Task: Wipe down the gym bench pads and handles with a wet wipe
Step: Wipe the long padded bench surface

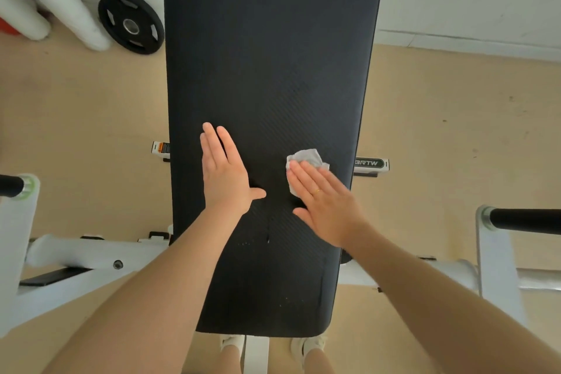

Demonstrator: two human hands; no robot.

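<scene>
Under the flat fingers of the right hand lies the wet wipe, crumpled and pressed against the black bench pad. Nothing is pinched: the fingers are straight and spread a little, so the wipe is held only by downward pressure, which suits a sliding stroke better than a grasp would. A bunch of the wipe shows beyond the fingertips, toward the far end of the pad, and a small edge shows on the thumb side.

Across from it, toward the pad's other long edge, the left hand rests palm down with its fingers straight and thumb out, holding nothing; it probably steadies the body over the bench.

Nearer the person than both hands, a few droplets glint on the pad, so that end looks already wetted, while the long stretch ahead looks dry and likely remains to be wiped.

Out to either side, well apart from the wipe, stand the black handles on the white frame, seemingly untouched. Farther off, a weight plate leans by the wall.
</scene>
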